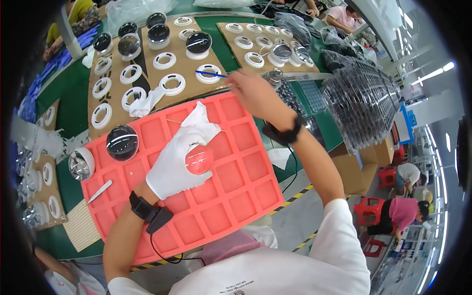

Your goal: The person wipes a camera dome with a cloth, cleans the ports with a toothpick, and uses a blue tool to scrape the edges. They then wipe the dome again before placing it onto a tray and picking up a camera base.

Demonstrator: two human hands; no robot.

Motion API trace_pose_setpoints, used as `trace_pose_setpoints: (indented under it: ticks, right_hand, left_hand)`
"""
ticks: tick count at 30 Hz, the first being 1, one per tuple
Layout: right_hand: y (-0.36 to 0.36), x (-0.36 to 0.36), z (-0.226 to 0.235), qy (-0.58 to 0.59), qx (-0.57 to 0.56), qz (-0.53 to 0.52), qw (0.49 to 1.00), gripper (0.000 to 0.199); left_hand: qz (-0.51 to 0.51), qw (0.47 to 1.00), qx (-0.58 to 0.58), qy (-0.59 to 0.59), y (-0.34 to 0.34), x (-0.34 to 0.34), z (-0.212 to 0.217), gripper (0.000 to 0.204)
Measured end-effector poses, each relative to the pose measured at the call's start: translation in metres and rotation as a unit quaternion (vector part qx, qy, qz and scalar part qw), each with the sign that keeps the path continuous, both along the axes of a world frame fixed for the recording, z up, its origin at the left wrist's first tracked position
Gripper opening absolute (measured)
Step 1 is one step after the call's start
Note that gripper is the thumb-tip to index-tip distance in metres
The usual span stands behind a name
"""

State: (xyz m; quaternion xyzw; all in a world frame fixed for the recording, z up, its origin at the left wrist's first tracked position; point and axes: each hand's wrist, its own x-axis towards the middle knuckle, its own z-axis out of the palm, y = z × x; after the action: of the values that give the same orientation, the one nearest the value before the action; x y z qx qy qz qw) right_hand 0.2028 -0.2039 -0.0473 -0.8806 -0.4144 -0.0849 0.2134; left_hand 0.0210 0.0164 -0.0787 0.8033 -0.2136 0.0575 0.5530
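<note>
My left hand (179, 164), in a white glove, is curled around a clear dome cover (198, 160) above the pink foam tray (240, 200). The tray's colour shows through the dome. A white cloth (197, 117) rises by the gloved fingers; whether they grip it too I cannot tell. My right hand (250, 91), bare, pinches a thin blue stick (209, 73) over a white ring (208, 81) on the cardboard. Left on the tray are a dark dome (122, 142) and a white-handled blade-like tool (100, 191). A clear dome in a white housing (81, 163) sits at the tray's left edge.
Cardboard sheets (187, 101) on the green table hold several white rings and dark domes (198, 43). A crumpled white tissue (146, 102) lies there. Stacked clear plastic trays (361, 96) stand at right, above cardboard boxes (354, 172). Other people (405, 214) sit farther off.
</note>
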Motion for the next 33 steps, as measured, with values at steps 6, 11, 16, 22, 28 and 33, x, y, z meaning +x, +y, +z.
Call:
trace_pose_setpoints:
  ticks: [6,11,16,22,28,33]
  right_hand:
    - [0.039,0.048,-0.027,-0.069,-0.156,-0.054,0.984,0.026]
    - [0.035,0.044,-0.005,0.002,-0.035,-0.05,0.998,0.025]
    - [0.033,-0.008,0.036,0.496,0.36,0.066,0.787,0.021]
    - [0.044,-0.041,0.017,0.598,0.42,0.169,0.661,0.022]
    - [0.064,-0.069,0.01,0.65,0.469,0.16,0.576,0.016]
    - [0.05,-0.058,-0.013,0.727,0.494,0.25,0.406,0.029]
  left_hand:
    - [-0.025,0.997,0.05,-0.046,-0.003,0.003,-0.001,0.062]
    - [-0.019,0.999,0.02,-0.02,-0.001,0.003,0.007,0.059]
    - [-0.009,1.0,0.006,-0.013,0.001,0.005,0.005,0.062]
    - [-0.01,0.999,-0.023,0.035,-0.001,0.003,0.004,0.065]
    - [0.002,0.983,-0.109,0.148,0.002,0.004,-0.011,0.066]
    - [-0.014,0.982,-0.117,0.144,0.003,0.01,-0.013,0.07]
